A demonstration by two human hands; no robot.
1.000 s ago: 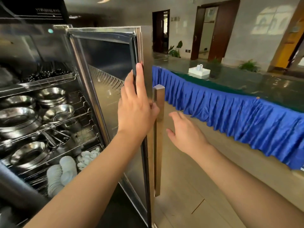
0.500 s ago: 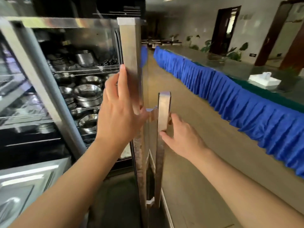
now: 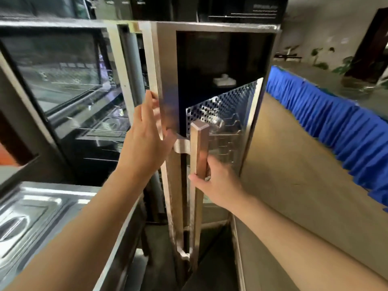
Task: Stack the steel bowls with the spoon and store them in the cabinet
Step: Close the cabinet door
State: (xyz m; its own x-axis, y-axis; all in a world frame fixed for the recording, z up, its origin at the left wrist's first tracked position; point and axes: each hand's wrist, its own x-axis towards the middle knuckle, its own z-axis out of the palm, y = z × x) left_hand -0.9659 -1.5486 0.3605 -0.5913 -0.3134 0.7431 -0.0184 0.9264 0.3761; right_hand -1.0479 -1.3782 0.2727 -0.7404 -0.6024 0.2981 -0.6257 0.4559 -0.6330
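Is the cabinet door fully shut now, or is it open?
Almost shut, not fully: a narrow dark gap remains along the cabinet door edge, where the left hand presses; the right hand grips the handle.

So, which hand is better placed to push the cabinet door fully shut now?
The right hand, probably: it already grips the long vertical handle of the door. The left hand only lies flat against the door's edge, where fingers could get pinched.

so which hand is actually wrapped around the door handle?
The right hand: its fingers curl around the vertical bar handle. The left hand lies flat against the door's edge instead.
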